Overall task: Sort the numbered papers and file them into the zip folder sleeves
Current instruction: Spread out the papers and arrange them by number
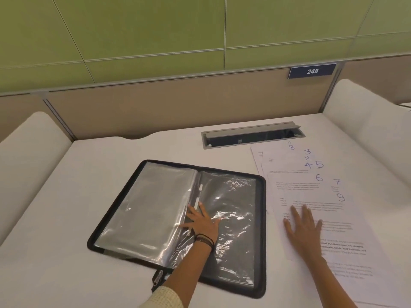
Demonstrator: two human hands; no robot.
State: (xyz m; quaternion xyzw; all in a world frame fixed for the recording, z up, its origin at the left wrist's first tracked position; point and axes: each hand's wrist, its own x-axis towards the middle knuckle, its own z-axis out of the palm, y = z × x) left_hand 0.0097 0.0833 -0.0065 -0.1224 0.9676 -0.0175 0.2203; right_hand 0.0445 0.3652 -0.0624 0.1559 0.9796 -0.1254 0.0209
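Clear plastic sleeves [151,207] lie under the flat, spread left hand [201,222] at the spine of the zip folder [261,218]. The right hand [303,227] rests flat on the numbered papers [311,192] just beside it. Best to hold one sleeve open and feed sheets in order.

Black-edged zip folder [260,218] with clear glossy sleeves [146,210]; white papers [311,192] bearing blue handwritten numerals; white worktop [89,165]; green panelled wall [133,30]; navy plate [312,71], white "248".

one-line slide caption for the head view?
Head view: left hand presses the clear sleeves of an open zip folder while the right hand rests flat on fanned numbered papers.
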